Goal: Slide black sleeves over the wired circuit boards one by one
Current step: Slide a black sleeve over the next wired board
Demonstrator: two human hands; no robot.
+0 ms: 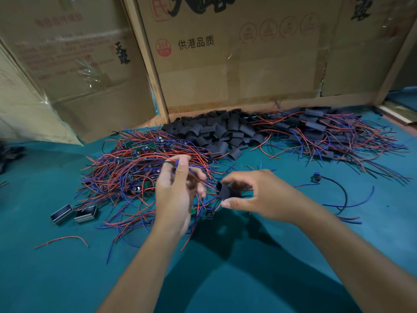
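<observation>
1. Both hands hang above the middle of the table: the left hand [176, 195] is raised with thumb and fingertips pinched on red and blue wires drawn up from the heap below it, while the right hand [255, 195] grips a short black sleeve of flattened tubing [226, 192] between thumb and curled fingers, its open end turned toward the left hand
2. Brown printed cardboard cartons [237, 55], partly wrapped in clear film, stand upright along the far side, with a pale wooden frame [149, 59] running between them
3. Teal cloth-covered table [225, 279] carries everything, and the shadows of the forearms fall on it in the foreground
4. Left of centre lies a tangled heap of red and blue wired green circuit boards [135, 168], bare of sleeves, reaching under the left hand
5. At the far right lies a second heap of wired boards already wearing black sleeves [316, 132], their wires fanning outward
6. Between these two heaps, against the cartons, sits a mound of loose black sleeves [216, 132]
7. One small wired part with black and blue leads [316, 177] lies alone on the right, apart from the heaps
8. Two small metal housings, open-ended and rectangular [74, 213], lie side by side near the left edge of the unsleeved heap
9. One stray red wire [65, 240] curves on the cloth in front of them, well apart from the rest
</observation>
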